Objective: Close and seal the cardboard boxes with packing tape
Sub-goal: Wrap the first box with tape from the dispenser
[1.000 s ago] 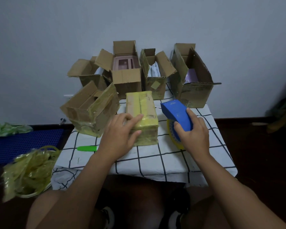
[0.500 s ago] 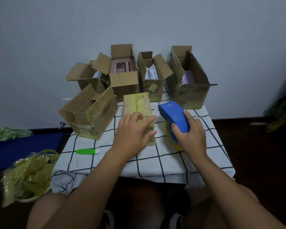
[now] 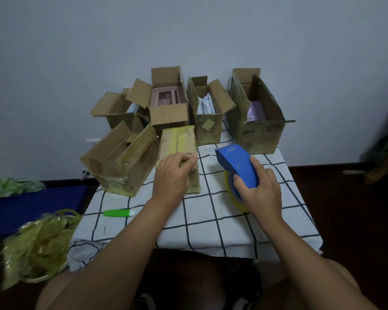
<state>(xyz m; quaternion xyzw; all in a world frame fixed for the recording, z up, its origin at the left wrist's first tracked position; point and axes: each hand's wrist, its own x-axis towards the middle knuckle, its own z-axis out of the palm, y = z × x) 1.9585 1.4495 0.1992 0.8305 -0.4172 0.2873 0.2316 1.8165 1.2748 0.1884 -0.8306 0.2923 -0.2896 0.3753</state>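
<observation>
A small closed box [image 3: 177,144] wrapped in yellow tape lies in the middle of the checked table [image 3: 211,211]. My left hand [image 3: 174,175] rests on its near end, fingers curled over the top. To the right, my right hand [image 3: 259,189] grips a blue tape dispenser [image 3: 235,163] holding a yellow tape roll [image 3: 230,193]; the dispenser stands apart from the box. Several cardboard boxes with open flaps stand behind: one on its side at the left [image 3: 121,162], others at the back [image 3: 168,106], [image 3: 208,113], [image 3: 255,115].
A green utility knife [image 3: 119,213] lies on the cloth at the front left. A pile of crumpled yellow tape [image 3: 36,245] sits off the table's left corner, near a blue mat [image 3: 31,206]. The wall is close behind the boxes.
The taped box has been pushed away from me toward the back boxes, with my left hand following on its near end. My right hand and the dispenser stayed in about the same spot.
</observation>
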